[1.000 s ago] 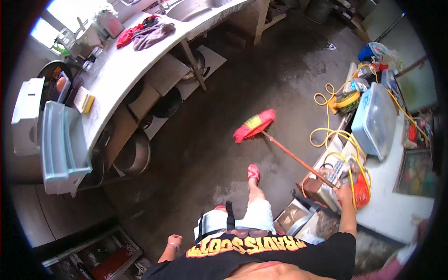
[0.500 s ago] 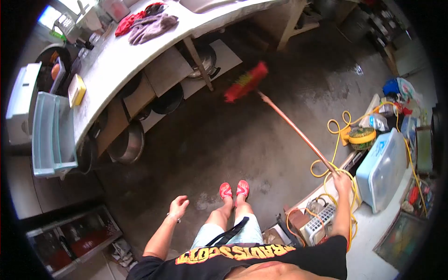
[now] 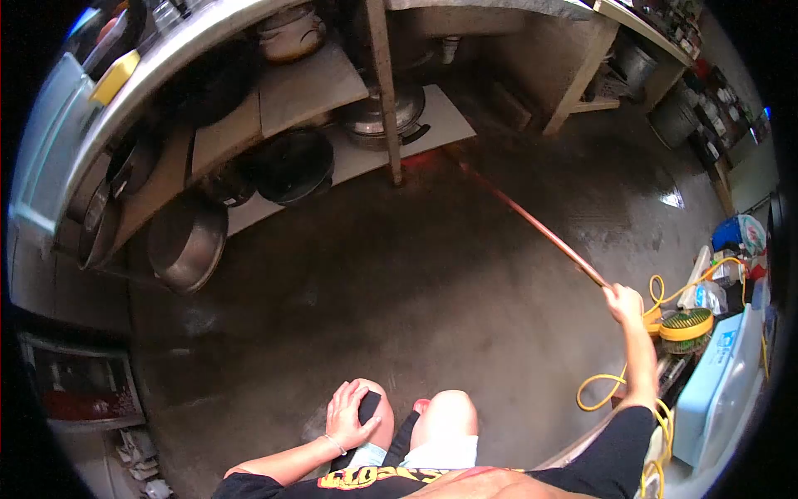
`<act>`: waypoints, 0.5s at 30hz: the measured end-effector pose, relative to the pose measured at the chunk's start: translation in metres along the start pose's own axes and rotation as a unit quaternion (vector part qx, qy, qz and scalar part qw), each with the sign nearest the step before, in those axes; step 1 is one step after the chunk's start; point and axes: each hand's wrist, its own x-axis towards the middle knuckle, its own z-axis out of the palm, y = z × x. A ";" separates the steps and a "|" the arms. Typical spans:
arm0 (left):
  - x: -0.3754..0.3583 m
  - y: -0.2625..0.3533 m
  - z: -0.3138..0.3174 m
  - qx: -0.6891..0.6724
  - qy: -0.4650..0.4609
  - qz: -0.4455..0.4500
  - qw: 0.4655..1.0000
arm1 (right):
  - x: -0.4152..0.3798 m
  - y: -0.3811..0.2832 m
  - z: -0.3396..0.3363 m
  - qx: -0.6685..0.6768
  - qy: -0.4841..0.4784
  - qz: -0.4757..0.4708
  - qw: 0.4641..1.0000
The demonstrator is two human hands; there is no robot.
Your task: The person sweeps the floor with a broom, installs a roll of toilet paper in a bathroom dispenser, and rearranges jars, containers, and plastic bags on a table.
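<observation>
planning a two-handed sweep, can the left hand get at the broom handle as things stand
Probably yes: the left hand rests open on a knee, and nothing visible blocks its way to the broom handle, which the right hand grips. It would likely need to stretch forward and across.

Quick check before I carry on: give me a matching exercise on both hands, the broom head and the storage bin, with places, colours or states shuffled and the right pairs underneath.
Column one
1. Left hand
2. Right hand
3. Broom head
4. Storage bin

Column two
A. Light blue
B. Red, in shadow
C. Laid at a knee
D. Closed around the broom handle

Right pairs
1-C
2-D
3-B
4-A
</observation>
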 end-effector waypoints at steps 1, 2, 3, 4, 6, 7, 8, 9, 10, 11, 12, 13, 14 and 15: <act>0.003 -0.008 0.006 0.005 0.015 0.002 1.000 | 0.028 -0.035 0.032 0.016 -0.023 0.002 1.000; 0.004 -0.017 0.012 0.011 0.053 0.018 0.998 | 0.046 -0.080 0.060 0.035 -0.010 0.003 0.999; 0.003 -0.022 0.016 0.026 0.077 0.024 0.996 | 0.061 -0.128 0.083 0.068 -0.016 -0.004 0.998; 0.003 -0.030 0.022 0.029 0.107 0.037 0.993 | 0.074 -0.175 0.112 0.114 -0.012 -0.011 0.993; 0.003 -0.044 0.029 0.040 0.152 0.050 0.986 | 0.075 -0.275 0.135 0.238 -0.022 0.011 0.971; 0.000 -0.046 0.028 0.039 0.164 0.050 0.984 | 0.075 -0.315 0.146 0.234 -0.008 0.013 0.972; -0.004 -0.048 0.024 0.043 0.174 0.046 0.983 | 0.074 -0.345 0.153 0.274 -0.024 0.078 0.958; -0.015 -0.048 0.020 0.047 0.177 0.037 0.982 | 0.064 -0.360 0.159 0.309 -0.046 0.143 0.939; -0.025 -0.049 0.015 0.049 0.191 0.031 0.980 | 0.056 -0.353 0.161 0.321 -0.073 0.147 0.933; -0.036 -0.053 0.013 0.055 0.192 0.023 0.980 | 0.048 -0.338 0.159 0.330 -0.095 0.154 0.927; -0.046 -0.056 0.010 0.068 0.200 0.014 0.977 | 0.038 -0.320 0.162 0.328 -0.089 0.155 0.928; -0.054 -0.060 0.010 0.075 0.209 0.006 0.975 | 0.027 -0.296 0.165 0.328 -0.095 0.155 0.927; -0.063 -0.064 0.010 0.060 0.213 0.005 0.975 | 0.011 -0.271 0.176 0.312 -0.046 0.161 0.935; -0.068 -0.055 -0.004 0.086 0.200 0.013 0.976 | 0.004 -0.248 0.182 0.295 0.002 0.167 0.941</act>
